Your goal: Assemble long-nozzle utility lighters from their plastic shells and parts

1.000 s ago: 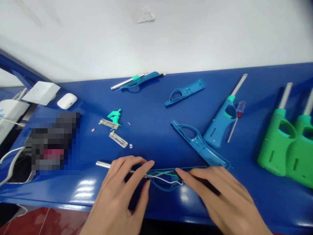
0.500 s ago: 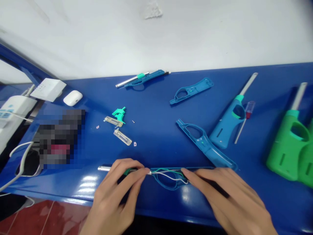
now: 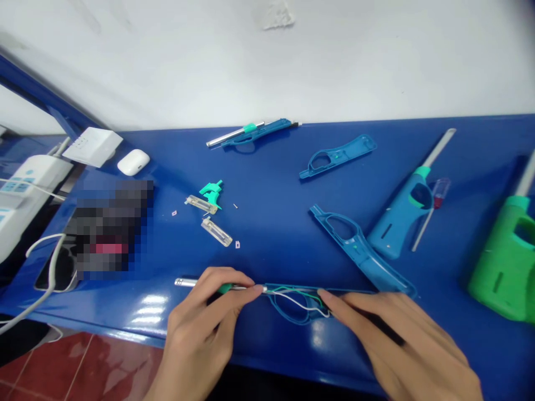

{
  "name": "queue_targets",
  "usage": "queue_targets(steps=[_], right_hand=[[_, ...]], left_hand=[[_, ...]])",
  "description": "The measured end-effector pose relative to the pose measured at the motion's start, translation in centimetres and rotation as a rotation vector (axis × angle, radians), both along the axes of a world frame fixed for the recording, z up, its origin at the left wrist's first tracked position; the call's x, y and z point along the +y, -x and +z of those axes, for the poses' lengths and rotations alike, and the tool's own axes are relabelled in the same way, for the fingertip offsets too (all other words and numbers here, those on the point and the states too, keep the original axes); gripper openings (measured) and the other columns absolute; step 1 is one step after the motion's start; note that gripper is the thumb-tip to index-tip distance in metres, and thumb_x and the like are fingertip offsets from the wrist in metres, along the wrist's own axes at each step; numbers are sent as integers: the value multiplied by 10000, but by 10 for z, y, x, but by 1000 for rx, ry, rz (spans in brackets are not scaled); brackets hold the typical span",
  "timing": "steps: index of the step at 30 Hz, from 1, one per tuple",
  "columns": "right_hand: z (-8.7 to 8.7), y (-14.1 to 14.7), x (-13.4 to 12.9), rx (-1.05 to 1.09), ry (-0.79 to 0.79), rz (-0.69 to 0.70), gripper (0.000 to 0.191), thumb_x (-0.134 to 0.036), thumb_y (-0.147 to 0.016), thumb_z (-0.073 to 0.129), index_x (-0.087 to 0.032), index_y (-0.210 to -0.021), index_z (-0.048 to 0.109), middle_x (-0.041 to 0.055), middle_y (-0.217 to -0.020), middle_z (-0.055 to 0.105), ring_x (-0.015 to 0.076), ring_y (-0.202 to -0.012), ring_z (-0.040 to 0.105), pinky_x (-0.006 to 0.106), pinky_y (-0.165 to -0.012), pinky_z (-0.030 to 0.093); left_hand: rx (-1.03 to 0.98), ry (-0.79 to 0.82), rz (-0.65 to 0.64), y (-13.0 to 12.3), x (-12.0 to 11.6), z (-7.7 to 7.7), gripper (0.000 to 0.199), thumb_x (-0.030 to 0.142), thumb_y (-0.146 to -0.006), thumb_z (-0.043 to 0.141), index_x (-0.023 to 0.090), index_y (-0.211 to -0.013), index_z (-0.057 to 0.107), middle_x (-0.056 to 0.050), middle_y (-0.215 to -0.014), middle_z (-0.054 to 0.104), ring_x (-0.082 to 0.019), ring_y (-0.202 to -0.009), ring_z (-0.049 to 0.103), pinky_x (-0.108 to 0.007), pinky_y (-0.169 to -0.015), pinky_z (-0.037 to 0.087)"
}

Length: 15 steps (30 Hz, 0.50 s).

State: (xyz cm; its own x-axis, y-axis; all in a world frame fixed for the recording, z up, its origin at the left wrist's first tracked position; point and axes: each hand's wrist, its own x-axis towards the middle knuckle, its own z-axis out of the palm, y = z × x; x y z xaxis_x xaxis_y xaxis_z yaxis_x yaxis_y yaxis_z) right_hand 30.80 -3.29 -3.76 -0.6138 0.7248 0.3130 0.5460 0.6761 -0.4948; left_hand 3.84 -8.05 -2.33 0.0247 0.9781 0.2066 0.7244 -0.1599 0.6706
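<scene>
My left hand is closed on an opened gas lighter at the front of the table, its thumb and fingertips pinching near the base of the metal tube. The tube sticks out to the left, with a green collar beside the fingers. My right hand grips the other end of the blue lighter handle half, fingertips by the wires. White wire and thin green wire run between both hands over the trigger loop. A dark piece shows under the right fingers, partly hidden.
Behind lie another opened lighter, two blue handle halves, green triggers and clear fuel tanks. A blue lighter, screwdriver and green lighter stand right. Left are an earbud case and power strip.
The whole view has shifted, so things appear slightly farther right. Both hands keep nearly the same hold on the opened lighter, and the loose parts stay where they lay.
</scene>
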Motion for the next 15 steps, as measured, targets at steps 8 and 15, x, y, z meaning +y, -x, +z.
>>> queue_targets(steps=[8,15], right_hand=[[7,4,6,43,-33,-18,386,-98,-1064,365,-200,-1282,666,31,-1058,657,106,-942,618,235,-912,434],[2,-1,0,32,-29,-14,399,-97,-1047,379,-197,-1304,668,44,-1111,646,125,-988,619,265,-940,429]], left_hand=[[5,-15,20,0,3,0,329,-8,-970,562,260,-1025,745,11,-1047,649,-100,-965,650,-221,-856,530],[27,18,20,2,1,1,331,15,-980,553,281,-1042,740,3,-1053,634,-113,-932,649,-246,-785,541]])
